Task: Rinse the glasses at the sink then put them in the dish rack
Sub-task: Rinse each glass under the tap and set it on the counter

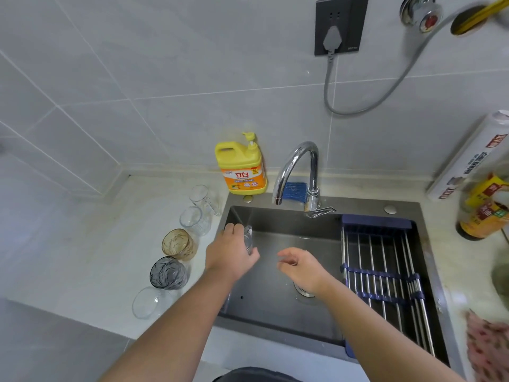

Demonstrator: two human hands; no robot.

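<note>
My left hand (231,252) grips a small clear glass (248,238) over the left side of the dark sink (278,224); only part of the glass shows past my fingers. My right hand (300,267) hovers over the sink basin, fingers loosely curled, holding nothing. On the counter left of the sink stand several glasses in a row: a clear mug (202,198), a clear glass (194,220), an amber glass (178,244), a grey glass (168,272) and a clear glass (147,301). A metal-bar dish rack (385,274) with blue ends spans the sink's right side and holds nothing.
A chrome faucet (296,172) arches over the sink back, no water visibly running. A yellow dish soap bottle (242,165) and a blue sponge (296,190) sit behind it. On the right counter are a sauce bottle (484,205), a wrap roll box (468,158) and a pink cloth (487,346).
</note>
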